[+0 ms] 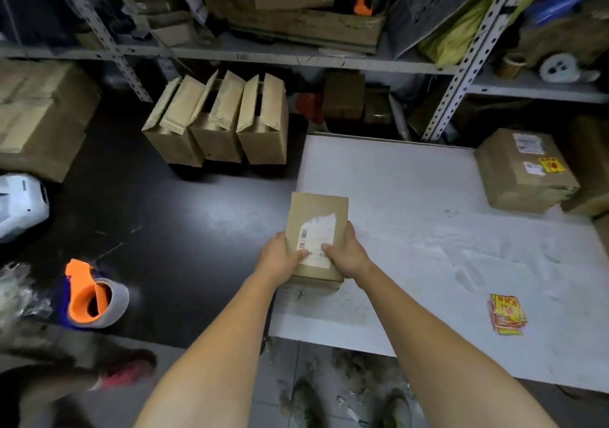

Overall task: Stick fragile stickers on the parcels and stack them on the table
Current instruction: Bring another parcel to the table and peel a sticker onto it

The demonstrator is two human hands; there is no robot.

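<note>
A small brown cardboard parcel with a torn white shipping label is held over the left edge of the white table. My left hand grips its near left side, thumb on the label. My right hand grips its near right side, thumb on top as well. A pile of yellow-and-red fragile stickers lies on the table's near right part. At the table's far right stands a bigger brown parcel that carries a yellow fragile sticker.
An orange tape dispenser sits on the dark surface to the left. Several open cartons of padded envelopes stand behind it. Metal shelving with boxes and tape rolls runs along the back. More cartons flank both sides.
</note>
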